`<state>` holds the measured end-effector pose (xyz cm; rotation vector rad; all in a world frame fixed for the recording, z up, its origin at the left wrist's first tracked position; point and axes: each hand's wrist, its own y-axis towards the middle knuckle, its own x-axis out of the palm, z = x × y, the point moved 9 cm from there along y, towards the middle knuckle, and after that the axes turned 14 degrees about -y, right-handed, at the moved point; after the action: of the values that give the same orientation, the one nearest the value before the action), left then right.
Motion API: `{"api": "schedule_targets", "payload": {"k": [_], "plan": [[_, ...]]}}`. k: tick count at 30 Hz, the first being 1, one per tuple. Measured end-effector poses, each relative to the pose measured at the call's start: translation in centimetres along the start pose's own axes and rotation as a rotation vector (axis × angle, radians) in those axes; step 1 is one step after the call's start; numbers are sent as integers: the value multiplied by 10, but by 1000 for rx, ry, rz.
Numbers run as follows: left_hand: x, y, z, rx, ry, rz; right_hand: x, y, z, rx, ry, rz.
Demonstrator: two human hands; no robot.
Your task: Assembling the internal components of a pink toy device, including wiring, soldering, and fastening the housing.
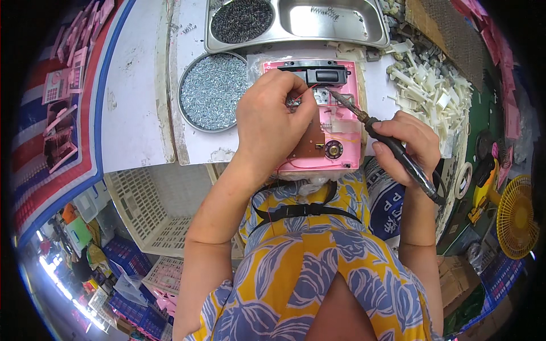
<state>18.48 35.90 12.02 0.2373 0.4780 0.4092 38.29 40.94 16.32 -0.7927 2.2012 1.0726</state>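
A pink plastic housing (354,142) lies open on the table in front of me. Inside it sit a black block (327,76), a brown circuit board (304,142), a small round speaker (334,149) and thin wires. Over the housing's upper left, my left hand (276,113) pinches a thin red wire (312,87) between thumb and finger. My right hand (410,145) grips a soldering iron (392,139) by its black handle. The iron's tip reaches in beside the black block, close to the wire's end; I cannot tell whether they touch.
Left of the housing stands a round tin (207,91) full of small metal pins. A steel tray (335,41) with dark springs lies behind. White plastic parts (435,99) are heaped at right, near a yellow fan (517,217). An off-white crate (159,210) stands below the table's left side.
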Motion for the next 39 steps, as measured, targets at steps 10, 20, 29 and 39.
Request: {"api": "schedule_targets", "payload": {"k": [10, 20, 29, 39], "plan": [[1, 1, 0, 9, 29, -34, 3, 4, 7, 43, -29, -78], [1, 0, -1, 8, 15, -18, 13, 14, 8, 52, -29, -124], [1, 0, -1, -6, 20, -8, 13, 15, 9, 38, -4, -94], [2, 0, -1, 14, 17, -3, 11, 14, 10, 62, -33, -101]]}}
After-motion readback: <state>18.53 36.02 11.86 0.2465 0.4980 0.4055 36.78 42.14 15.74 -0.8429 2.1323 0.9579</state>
